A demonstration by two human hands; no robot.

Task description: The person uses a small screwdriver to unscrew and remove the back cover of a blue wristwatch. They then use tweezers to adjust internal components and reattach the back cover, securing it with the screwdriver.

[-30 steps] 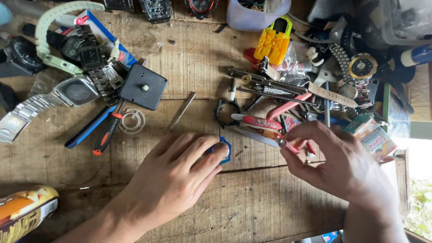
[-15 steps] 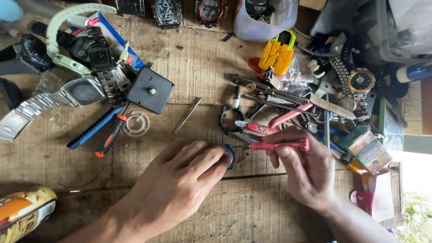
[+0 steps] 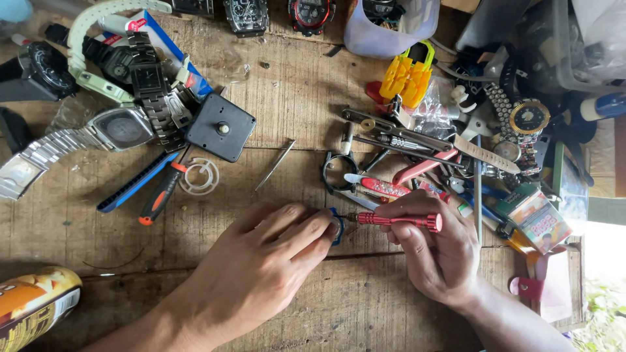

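On a rough wooden workbench (image 3: 274, 98), the left hand (image 3: 261, 270) pinches a small blue ring-shaped part (image 3: 336, 226) near the front edge — the right hand (image 3: 433, 251) grips a slim red knurled screwdriver (image 3: 398, 220), tip touching it.

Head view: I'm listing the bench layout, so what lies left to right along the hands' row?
Can → left hand → blue ring → red screwdriver → right hand → pink tag.
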